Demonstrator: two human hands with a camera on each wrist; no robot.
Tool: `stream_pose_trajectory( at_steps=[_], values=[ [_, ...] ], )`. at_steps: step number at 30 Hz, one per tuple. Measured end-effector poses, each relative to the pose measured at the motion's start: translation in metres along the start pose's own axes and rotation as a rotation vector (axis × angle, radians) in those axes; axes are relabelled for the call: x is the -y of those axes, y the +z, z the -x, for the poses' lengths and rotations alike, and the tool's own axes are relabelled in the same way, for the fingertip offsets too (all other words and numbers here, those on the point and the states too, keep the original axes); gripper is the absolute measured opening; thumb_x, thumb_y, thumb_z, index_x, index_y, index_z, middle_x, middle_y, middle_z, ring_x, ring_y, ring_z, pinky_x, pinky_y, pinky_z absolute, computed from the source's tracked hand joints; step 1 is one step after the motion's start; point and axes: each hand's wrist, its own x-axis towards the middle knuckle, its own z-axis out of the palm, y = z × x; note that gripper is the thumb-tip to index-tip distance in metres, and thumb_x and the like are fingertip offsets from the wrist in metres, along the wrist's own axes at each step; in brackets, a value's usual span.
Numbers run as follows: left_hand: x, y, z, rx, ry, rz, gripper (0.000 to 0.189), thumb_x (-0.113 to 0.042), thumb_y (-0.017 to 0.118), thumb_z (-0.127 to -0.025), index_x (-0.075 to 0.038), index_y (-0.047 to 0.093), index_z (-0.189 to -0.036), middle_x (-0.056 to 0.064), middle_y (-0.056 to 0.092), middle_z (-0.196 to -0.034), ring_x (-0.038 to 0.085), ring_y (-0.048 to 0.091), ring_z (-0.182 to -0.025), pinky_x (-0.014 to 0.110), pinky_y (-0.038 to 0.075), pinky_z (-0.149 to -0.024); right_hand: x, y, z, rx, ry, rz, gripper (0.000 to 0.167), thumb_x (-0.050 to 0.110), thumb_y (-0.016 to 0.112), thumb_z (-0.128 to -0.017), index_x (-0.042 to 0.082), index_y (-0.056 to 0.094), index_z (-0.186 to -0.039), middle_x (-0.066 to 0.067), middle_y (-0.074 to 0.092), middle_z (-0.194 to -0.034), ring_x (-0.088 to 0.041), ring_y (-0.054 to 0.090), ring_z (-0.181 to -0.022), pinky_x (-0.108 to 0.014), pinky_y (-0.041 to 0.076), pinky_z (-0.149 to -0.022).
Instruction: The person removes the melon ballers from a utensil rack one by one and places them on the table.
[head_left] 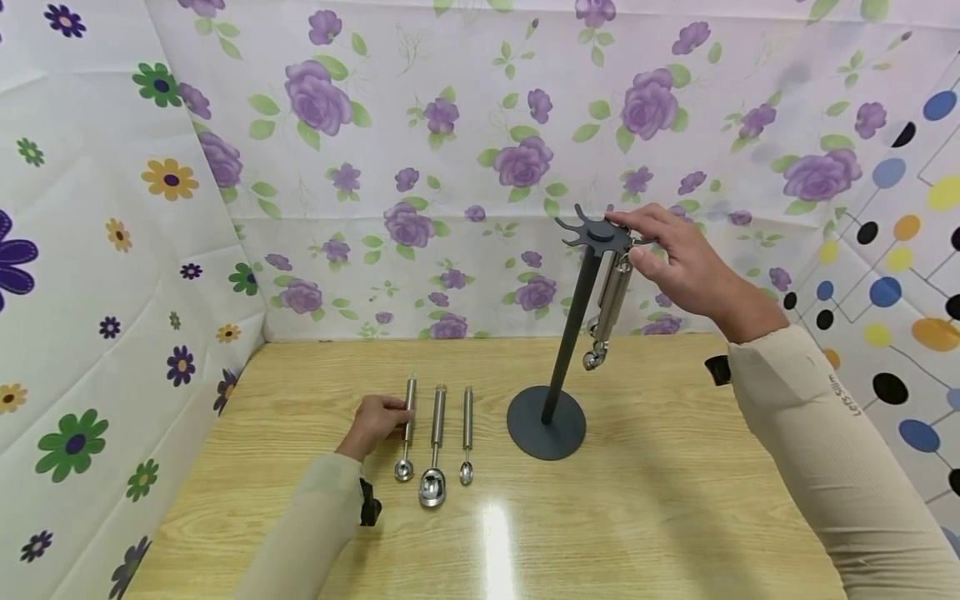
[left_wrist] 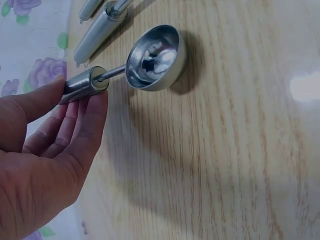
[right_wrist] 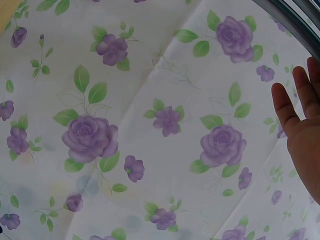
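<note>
Beige sleeve (head_left: 810, 450), right of the black hook stand (head_left: 574, 333), bears lettering resembling "Let's Slim". Left of the stand, the left hand (head_left: 377, 422) pinches a polished steel scoop (left_wrist: 155, 60) by its handle; the left wrist view alone shows its bowl's deep wall. The right hand (head_left: 684, 265) touches the stand's top beside hanging utensils (head_left: 614, 296); whether it grips, I cannot tell.

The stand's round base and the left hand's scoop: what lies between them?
In the head view, a large metal scoop lies there, then a small scoop nearer the base.
</note>
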Motion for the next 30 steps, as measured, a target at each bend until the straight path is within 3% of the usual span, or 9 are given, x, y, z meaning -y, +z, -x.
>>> stream_pose_trajectory(
  at_steps=[7,13,19,30],
  values=[
    [0.0014,-0.0007,-0.0004,-0.017,-0.015,-0.112,0.025,-0.003,0.071,-0.093,0.012,0.067,-0.111,0.015,0.070,-0.086,0.018,0.067,-0.066,0.036,0.060,-0.066,-0.0007,-0.0005,0.0002,0.003,0.007,0.001,0.066,0.052,0.042,-0.105,0.003,0.046,-0.149,-0.020,0.052,-0.131,-0.037,0.051,-0.110,-0.051,0.037,-0.080],
    [0.0032,-0.0015,-0.0021,-0.013,-0.025,-0.180,0.023,-0.005,0.072,-0.091,0.011,0.069,-0.107,0.014,0.071,-0.082,0.017,0.067,-0.064,0.035,0.059,-0.065,-0.0005,-0.0005,0.0003,0.001,0.003,-0.002,0.068,0.054,0.042,-0.104,0.003,0.046,-0.149,-0.021,0.052,-0.131,-0.037,0.050,-0.109,-0.051,0.037,-0.081],
    [0.0030,-0.0003,-0.0029,-0.020,-0.053,-0.187,0.019,-0.003,0.074,-0.089,0.010,0.069,-0.102,0.011,0.070,-0.074,0.013,0.064,-0.057,0.031,0.059,-0.059,0.0002,0.0000,0.0001,-0.001,-0.004,-0.010,0.070,0.055,0.041,-0.104,0.002,0.046,-0.149,-0.021,0.052,-0.129,-0.036,0.050,-0.108,-0.053,0.036,-0.081],
    [0.0024,0.0019,-0.0049,-0.061,-0.077,-0.225,0.016,-0.003,0.079,-0.084,0.007,0.071,-0.095,0.012,0.070,-0.076,0.014,0.065,-0.060,0.030,0.059,-0.059,-0.0001,0.0001,0.0000,-0.006,-0.009,-0.003,0.066,0.052,0.041,-0.105,0.002,0.047,-0.148,-0.021,0.052,-0.129,-0.036,0.050,-0.107,-0.050,0.036,-0.080]
  ],
)
